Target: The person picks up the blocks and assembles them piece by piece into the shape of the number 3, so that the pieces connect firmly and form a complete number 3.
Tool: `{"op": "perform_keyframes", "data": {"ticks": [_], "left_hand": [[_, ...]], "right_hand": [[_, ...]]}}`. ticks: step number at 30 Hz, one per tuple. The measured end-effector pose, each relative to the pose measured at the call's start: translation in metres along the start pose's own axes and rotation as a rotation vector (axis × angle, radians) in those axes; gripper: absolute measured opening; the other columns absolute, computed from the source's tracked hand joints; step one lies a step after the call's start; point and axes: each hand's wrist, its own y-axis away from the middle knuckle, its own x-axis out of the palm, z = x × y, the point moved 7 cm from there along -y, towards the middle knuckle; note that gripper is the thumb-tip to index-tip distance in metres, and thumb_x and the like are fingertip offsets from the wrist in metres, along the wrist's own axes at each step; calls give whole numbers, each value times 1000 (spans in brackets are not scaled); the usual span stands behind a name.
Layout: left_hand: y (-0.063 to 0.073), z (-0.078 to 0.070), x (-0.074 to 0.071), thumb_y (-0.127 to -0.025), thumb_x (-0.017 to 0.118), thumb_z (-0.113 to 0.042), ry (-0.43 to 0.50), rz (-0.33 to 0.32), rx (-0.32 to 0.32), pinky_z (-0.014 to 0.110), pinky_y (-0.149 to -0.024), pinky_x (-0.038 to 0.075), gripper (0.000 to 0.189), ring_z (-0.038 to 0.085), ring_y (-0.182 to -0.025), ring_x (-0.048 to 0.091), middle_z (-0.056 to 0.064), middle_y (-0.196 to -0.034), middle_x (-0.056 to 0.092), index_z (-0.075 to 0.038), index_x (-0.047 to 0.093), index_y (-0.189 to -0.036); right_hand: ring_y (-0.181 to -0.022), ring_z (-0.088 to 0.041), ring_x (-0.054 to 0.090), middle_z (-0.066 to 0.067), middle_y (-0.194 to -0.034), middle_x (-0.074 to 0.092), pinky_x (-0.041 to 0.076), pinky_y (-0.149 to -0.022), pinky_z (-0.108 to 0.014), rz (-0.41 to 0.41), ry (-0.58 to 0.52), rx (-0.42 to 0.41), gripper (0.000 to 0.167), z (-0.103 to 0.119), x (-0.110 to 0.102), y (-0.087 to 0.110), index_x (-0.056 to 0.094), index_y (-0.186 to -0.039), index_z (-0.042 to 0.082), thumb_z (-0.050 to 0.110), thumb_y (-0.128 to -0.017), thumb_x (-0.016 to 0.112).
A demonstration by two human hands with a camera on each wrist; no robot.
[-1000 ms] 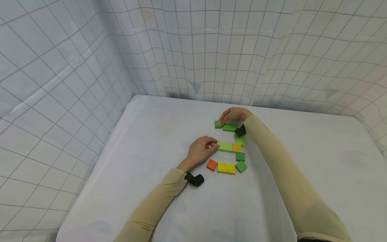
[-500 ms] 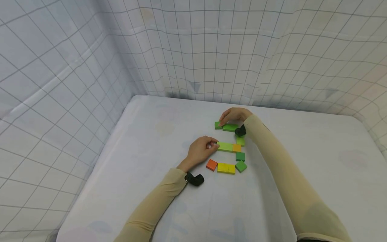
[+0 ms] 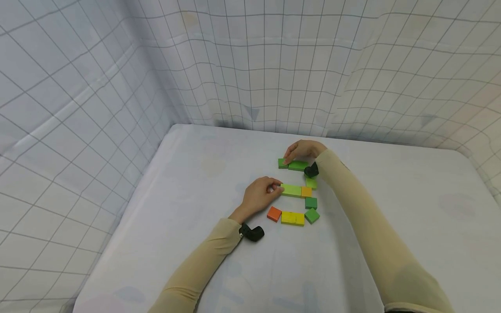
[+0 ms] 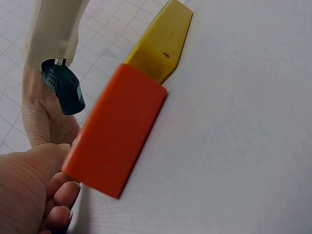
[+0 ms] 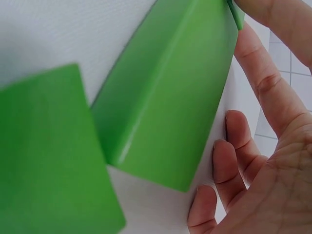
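Note:
My right hand (image 3: 305,148) pinches a small green block (image 3: 281,164) at the far end of the layout, thumb and forefinger on it. Beside that block lies a longer green block (image 3: 299,166), also large in the right wrist view. My left hand (image 3: 258,194) has thumb and forefinger at the left end of a light green block (image 3: 291,190); its grip there looks like a pinch. An amber block (image 3: 306,192) adjoins the right end. Close to the left wrist camera are an orange-red block (image 4: 114,131) and a yellow block (image 4: 161,44), which hide part of that hand.
A lime block (image 3: 311,183), a dark green block (image 3: 311,203) and a turned green block (image 3: 312,215) run down the right side. Another green block (image 5: 48,156) fills the right wrist view's lower left. White cloth covers the table (image 3: 188,174); gridded curtains (image 3: 254,65) stand behind and left.
My right hand and the small green block have shifted slightly nearer to me, bringing that block more in line with the longer green one. The left hand stays in place.

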Motion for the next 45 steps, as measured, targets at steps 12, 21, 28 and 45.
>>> {"op": "perform_keyframes", "data": {"ticks": [12, 21, 28, 45], "left_hand": [[1, 0, 0, -93, 60, -36, 7, -7, 6, 23, -59, 38, 29, 8, -69, 48, -9, -84, 57, -15, 70, -111], [1, -1, 0, -93, 61, -36, 5, -16, 10, 23, -60, 39, 29, 7, -70, 48, -9, -84, 57, -16, 70, -111], [1, -1, -1, -93, 61, -36, 5, -18, 12, 23, -60, 39, 29, 7, -70, 48, -9, -84, 58, -15, 70, -111], [1, -1, 0, -93, 61, -36, 10, -14, 11, 23, -60, 38, 29, 7, -69, 48, -9, -83, 57, -15, 70, -110]], "right_hand": [[-126, -24, 33, -3, -110, 60, 13, -107, -49, 22, 35, -37, 24, 5, 2, 6, 71, -90, 16, 31, -75, 81], [-128, -24, 33, -4, -115, 58, 14, -108, -47, -2, 36, -18, 20, 2, 1, 4, 71, -92, 16, 28, -78, 79], [-124, -22, 35, -3, -114, 59, 16, -107, -46, 0, 51, -17, 21, 3, 2, 6, 71, -93, 16, 28, -78, 79], [-125, -23, 34, -3, -115, 59, 14, -107, -48, 12, 33, -40, 25, 2, 2, 4, 71, -95, 15, 29, -77, 79]]}}
